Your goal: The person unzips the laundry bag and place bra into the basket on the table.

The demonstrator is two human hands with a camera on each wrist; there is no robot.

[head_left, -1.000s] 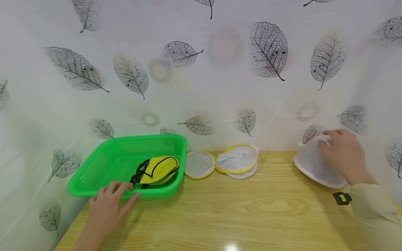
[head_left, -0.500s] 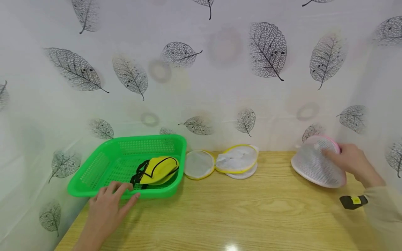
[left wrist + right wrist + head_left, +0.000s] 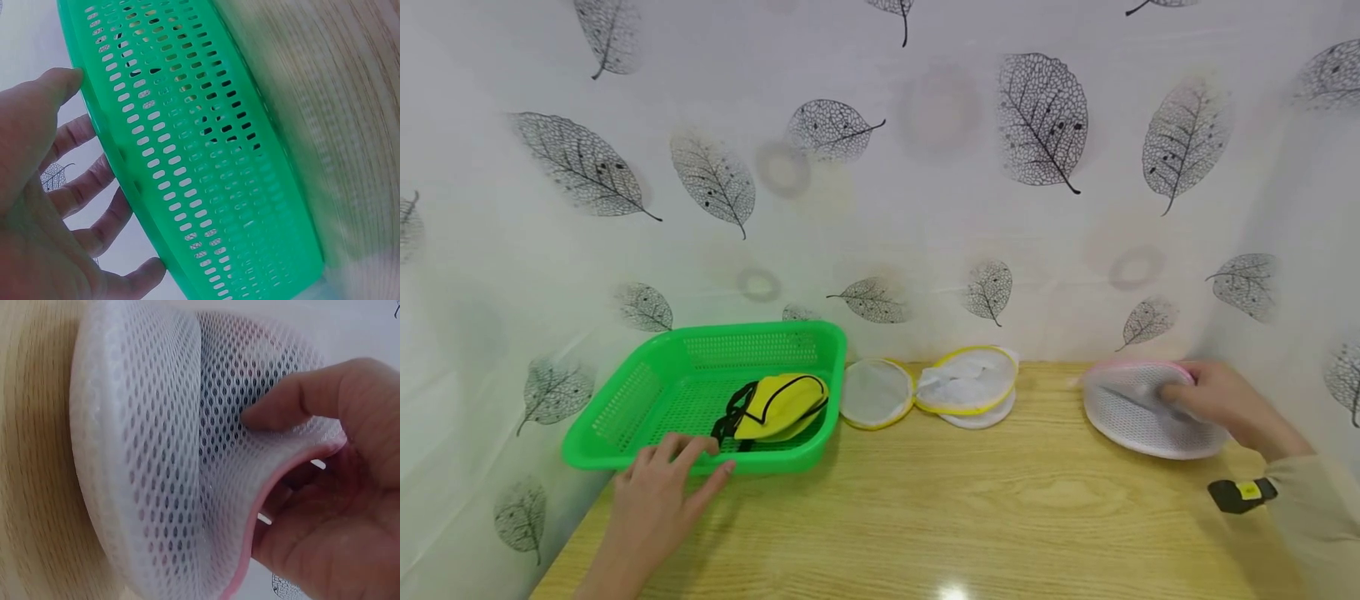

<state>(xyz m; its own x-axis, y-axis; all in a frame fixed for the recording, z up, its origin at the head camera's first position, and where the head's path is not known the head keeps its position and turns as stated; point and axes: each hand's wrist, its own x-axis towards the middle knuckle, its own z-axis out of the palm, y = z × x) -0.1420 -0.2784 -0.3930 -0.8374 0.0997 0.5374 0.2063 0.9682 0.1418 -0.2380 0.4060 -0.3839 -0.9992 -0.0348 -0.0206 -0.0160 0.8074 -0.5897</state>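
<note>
My right hand (image 3: 1221, 404) pinches the pink-trimmed edge of a white mesh laundry bag (image 3: 1150, 425) at the right of the table. In the right wrist view, the thumb presses into the honeycomb mesh (image 3: 162, 456), with the other fingers behind the pink trim. The bag's lower side meets the wood. My left hand (image 3: 658, 500) rests on the near rim of a green plastic basket (image 3: 700, 329); in the left wrist view its spread fingertips touch that rim. Inside the basket lies a folded yellow fabric item (image 3: 786, 404) with black trim and black straps.
Right of the basket, by the back curtain, lie a flat round mesh piece (image 3: 876, 392) with a yellow rim and a yellow-rimmed white mesh bag (image 3: 977, 379) over another pale round piece. A leaf-patterned curtain (image 3: 940, 208) borders the wooden table (image 3: 962, 508).
My right hand has gone from the top of the mesh bag to its right edge and lowered. The bag's top has sunk and tipped, showing its pink trim. The left hand stays put.
</note>
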